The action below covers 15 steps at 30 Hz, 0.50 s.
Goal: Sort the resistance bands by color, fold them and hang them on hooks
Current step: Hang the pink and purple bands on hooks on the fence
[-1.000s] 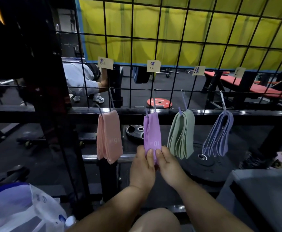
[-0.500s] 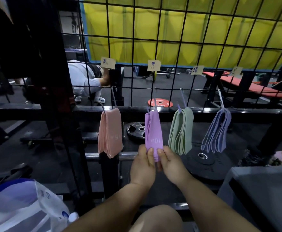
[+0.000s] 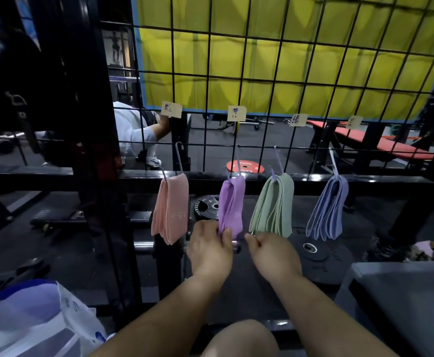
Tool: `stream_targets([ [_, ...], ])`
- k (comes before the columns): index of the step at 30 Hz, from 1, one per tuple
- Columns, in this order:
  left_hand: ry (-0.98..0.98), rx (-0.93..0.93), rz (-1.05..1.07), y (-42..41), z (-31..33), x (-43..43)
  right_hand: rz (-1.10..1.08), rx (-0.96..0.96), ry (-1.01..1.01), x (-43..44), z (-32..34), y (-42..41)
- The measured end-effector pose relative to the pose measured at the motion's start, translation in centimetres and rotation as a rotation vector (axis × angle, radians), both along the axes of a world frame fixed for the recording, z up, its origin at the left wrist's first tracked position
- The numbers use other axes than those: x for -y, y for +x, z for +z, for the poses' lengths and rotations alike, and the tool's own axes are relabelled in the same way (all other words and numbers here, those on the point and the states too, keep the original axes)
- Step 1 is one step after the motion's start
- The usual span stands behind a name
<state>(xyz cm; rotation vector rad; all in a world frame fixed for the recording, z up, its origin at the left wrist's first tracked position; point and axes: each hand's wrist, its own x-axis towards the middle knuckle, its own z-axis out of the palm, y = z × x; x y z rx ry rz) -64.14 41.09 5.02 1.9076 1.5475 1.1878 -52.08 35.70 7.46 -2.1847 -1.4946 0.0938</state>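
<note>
On the black wire grid point(image 3: 262, 73) across mid-frame hang pink bands point(image 3: 170, 210), purple bands point(image 3: 232, 202), green bands point(image 3: 275, 204) and blue bands point(image 3: 329, 207), left to right; the left hand point(image 3: 210, 246) pinches the purple bands' bottom edge, the right hand point(image 3: 272, 256) loosely curled, empty, just below the green bands

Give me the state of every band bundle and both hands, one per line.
Pink bands, folded, hanging on hook.
Purple bands, folded, hanging, lower end pinched.
Green bands, folded, hanging on hook.
Blue bands, hanging in loose loops.
Left hand, pinching purple bands.
Right hand, loosely curled, holding nothing.
</note>
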Motion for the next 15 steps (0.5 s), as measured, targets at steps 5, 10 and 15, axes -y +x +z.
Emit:
stream_targets([
  [5, 0.139, 0.187, 0.01, 0.2, 1.9, 1.1, -0.096, -0.164, 0.285, 0.5, 1.8, -0.1],
  [10, 0.213, 0.185, -0.272, 2.0, 5.2, 1.2, -0.209, -0.245, 0.481, 0.1, 4.1, 1.1],
  [15, 0.213, 0.274, -0.372, 5.4, 8.2, 0.8, -0.278, -0.359, 0.577, -1.2, 5.5, 3.1],
])
